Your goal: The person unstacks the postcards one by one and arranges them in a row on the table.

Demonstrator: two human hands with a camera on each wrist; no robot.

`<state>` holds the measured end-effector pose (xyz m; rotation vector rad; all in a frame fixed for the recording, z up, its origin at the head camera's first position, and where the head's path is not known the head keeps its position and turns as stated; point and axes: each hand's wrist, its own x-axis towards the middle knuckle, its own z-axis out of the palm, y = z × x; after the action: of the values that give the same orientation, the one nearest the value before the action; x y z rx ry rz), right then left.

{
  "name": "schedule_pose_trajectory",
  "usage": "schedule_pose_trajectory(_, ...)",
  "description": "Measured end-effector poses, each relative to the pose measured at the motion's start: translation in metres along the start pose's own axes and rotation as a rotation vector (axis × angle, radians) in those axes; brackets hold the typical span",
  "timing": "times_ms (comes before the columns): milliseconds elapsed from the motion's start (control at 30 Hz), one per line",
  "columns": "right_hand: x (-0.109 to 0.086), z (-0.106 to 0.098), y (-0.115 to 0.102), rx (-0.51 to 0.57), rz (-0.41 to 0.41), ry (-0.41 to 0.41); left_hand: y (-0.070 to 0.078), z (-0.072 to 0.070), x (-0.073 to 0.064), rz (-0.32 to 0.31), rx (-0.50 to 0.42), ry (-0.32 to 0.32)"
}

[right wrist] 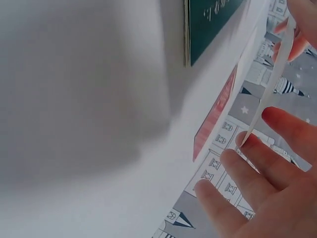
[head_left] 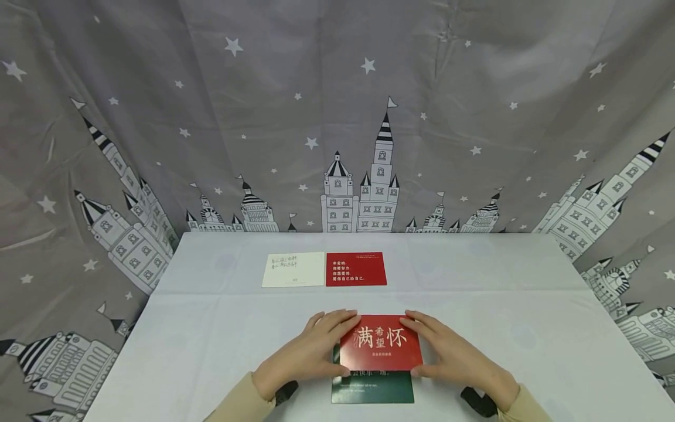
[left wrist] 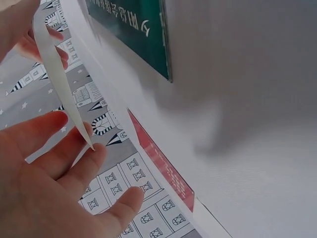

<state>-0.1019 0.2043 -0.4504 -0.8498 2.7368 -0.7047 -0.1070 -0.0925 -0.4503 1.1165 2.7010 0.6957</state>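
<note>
A red card [head_left: 381,355] with large white characters is held up between both hands. My left hand [head_left: 311,351] grips its left edge, thumb at the lower corner and fingertips at the upper one. My right hand [head_left: 454,356] grips the right edge in the same way. In both wrist views the card [left wrist: 63,87] shows nearly edge-on, its pale back raised off the table. Beneath it a dark green card [head_left: 371,391] with white writing lies on the table, its upper part covered in the head view. In the right wrist view several card edges [right wrist: 186,34] show stacked there.
Farther back on the white table [head_left: 474,281], a cream card [head_left: 293,276] with handwriting-like script lies flat beside another red card [head_left: 364,264] with white text. A grey curtain [head_left: 263,88] printed with stars and castles hangs behind the table and along its sides.
</note>
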Motion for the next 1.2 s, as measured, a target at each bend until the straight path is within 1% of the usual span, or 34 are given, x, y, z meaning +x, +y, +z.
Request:
schedule_pose_trajectory(133, 0.000, -0.004, 0.002, -0.014, -0.009, 0.022, 0.000, 0.000, 0.005, 0.013, 0.022, 0.014)
schedule_pose_trajectory(400, 0.000, -0.010, 0.004, -0.025, -0.007, 0.061, 0.000, -0.002, 0.016, -0.001, 0.038, 0.005)
schedule_pose_trajectory(533, 0.001, -0.012, 0.008, -0.042, -0.024, 0.078, -0.001, -0.002, 0.021, 0.021, 0.059, 0.012)
schedule_pose_trajectory(667, 0.003, -0.015, 0.014, -0.043, -0.034, 0.078, -0.002, -0.003, 0.027, 0.050, 0.078, 0.022)
schedule_pose_trajectory(867, 0.005, -0.018, 0.021, -0.036, -0.015, 0.073, -0.003, -0.004, 0.037, 0.058, 0.095, 0.020)
schedule_pose_trajectory(1033, 0.007, -0.020, 0.026, -0.045, -0.002, 0.069, -0.004, -0.003, 0.045, 0.054, 0.112, 0.013)
schedule_pose_trajectory(1200, 0.008, -0.024, 0.031, -0.060, -0.003, 0.075, -0.004, -0.001, 0.052, 0.036, 0.110, 0.004)
